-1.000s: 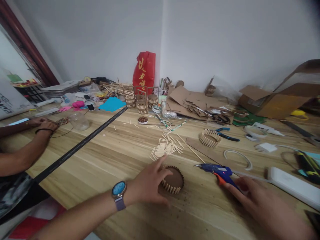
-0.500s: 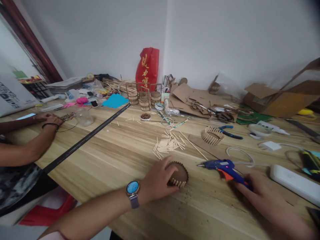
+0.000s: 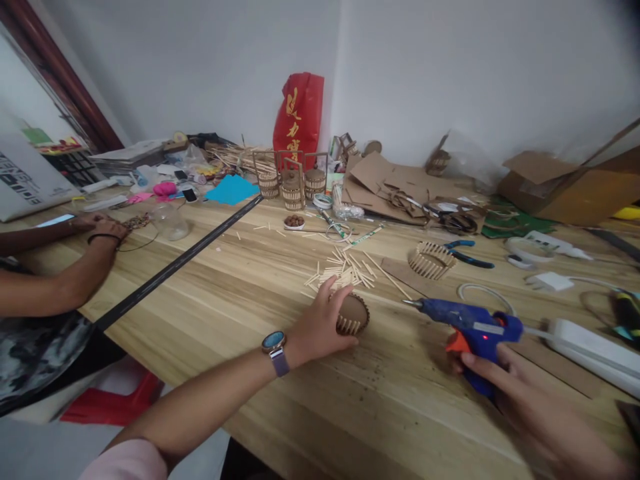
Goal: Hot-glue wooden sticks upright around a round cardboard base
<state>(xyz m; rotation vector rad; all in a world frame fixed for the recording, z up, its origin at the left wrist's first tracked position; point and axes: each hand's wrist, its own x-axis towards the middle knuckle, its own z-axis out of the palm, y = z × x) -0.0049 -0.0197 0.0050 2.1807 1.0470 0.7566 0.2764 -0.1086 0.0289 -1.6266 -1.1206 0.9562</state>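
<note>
My left hand (image 3: 320, 325), with a watch on its wrist, curls round the left side of a small round cardboard basket base (image 3: 354, 311). Short sticks stand along the near part of its rim; my fingers hide its left edge. In my right hand (image 3: 505, 380) is a blue hot glue gun (image 3: 470, 320) with an orange trigger and a lit red light. Its nozzle points left, above the table and to the right of the base. Behind the base lies a heap of short wooden sticks (image 3: 345, 267).
A ring of sticks (image 3: 431, 260) lies beside blue-handled pliers (image 3: 470, 255). Small handled baskets (image 3: 293, 195) stand before a red bag (image 3: 300, 113). A white power strip (image 3: 595, 357) lies at right. Another person's hands (image 3: 105, 227) work at the left.
The glue gun has been raised and turned more side-on, with my fingers now at its handle and trigger. My left hand and the base have shifted slightly away from me. The view has tilted a little.
</note>
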